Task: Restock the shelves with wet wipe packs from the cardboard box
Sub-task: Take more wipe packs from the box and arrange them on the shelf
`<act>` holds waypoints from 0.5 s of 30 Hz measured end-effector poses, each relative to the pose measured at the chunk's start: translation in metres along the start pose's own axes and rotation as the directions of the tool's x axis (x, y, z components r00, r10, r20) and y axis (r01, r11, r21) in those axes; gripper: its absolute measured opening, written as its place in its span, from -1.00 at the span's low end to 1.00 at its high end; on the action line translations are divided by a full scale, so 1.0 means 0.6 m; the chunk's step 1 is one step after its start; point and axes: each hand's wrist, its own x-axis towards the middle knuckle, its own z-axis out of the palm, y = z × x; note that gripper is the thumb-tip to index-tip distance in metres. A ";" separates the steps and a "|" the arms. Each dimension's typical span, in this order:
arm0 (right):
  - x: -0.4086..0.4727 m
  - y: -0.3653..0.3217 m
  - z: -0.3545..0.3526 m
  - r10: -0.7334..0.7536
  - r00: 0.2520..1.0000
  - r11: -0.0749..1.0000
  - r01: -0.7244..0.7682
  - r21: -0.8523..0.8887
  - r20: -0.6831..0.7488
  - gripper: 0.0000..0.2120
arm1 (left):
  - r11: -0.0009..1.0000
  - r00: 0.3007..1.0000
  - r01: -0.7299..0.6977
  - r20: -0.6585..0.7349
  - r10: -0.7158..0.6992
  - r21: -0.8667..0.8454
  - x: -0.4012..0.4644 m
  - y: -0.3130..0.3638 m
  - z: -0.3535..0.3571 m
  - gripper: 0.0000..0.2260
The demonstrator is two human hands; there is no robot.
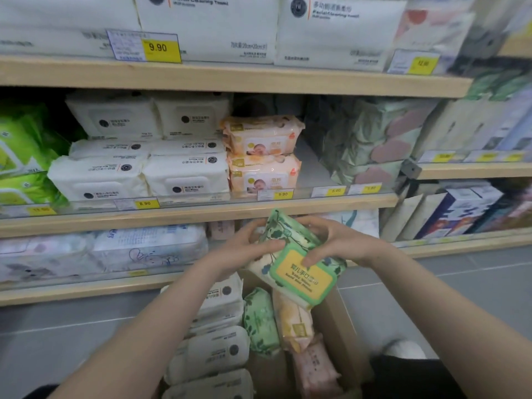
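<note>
Both hands meet over the cardboard box [342, 335] in the head view, the only view there is: the left hand [244, 250] wraps the upper left side of a green wet wipe pack [296, 263], thumb laid across its leafy front, while the right hand [334, 240] cups the opposite edge with a finger pressing on the yellow lid label [305, 276]. Gripping it from two sides seems sensible, since the pack is soft and would likely sag or twist if held at one corner. It is held tilted, lid toward the camera, above the box and just below the middle shelf [201, 216], so it is out of the box and not yet on any shelf. Inside the box, white packs [213, 352] stand on edge along the left, with another green pack [260, 321], an orange pack [296, 321] and a pink pack [316, 367] packed upright beside them, probably so each can be plucked by its top. On the middle shelf, white packs [144, 159] and orange baby packs [263, 156] are stacked with faces outward above their price tags [283, 194]; a bare gap [312, 165] sits just right of the orange stack. That gap looks like a possible slot, though bright green packs [23, 156] at the far left may be the matching kind; I cannot tell which.
</note>
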 end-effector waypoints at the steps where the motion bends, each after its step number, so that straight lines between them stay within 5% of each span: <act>1: 0.001 -0.001 -0.001 0.012 0.999 1.000 -0.012 -0.004 0.030 -0.34 | 1.000 1.000 0.005 0.003 -0.004 -0.030 0.003 -0.003 0.006 -0.12; 6: 0.002 0.001 0.008 0.088 0.990 0.986 -0.070 -0.154 0.113 -0.31 | 0.998 0.996 0.011 -0.085 -0.017 -0.068 0.013 -0.019 0.026 -0.24; 12: 0.007 0.020 0.004 0.139 0.986 0.972 -0.117 -0.202 0.097 0.01 | 0.997 0.996 0.038 -0.080 -0.044 -0.072 0.019 -0.021 0.043 -0.20; 15: 0.000 0.026 -0.003 0.100 0.994 0.978 -0.088 -0.187 0.053 0.02 | 0.996 0.997 -0.023 -0.068 0.029 0.091 0.019 -0.007 0.054 -0.30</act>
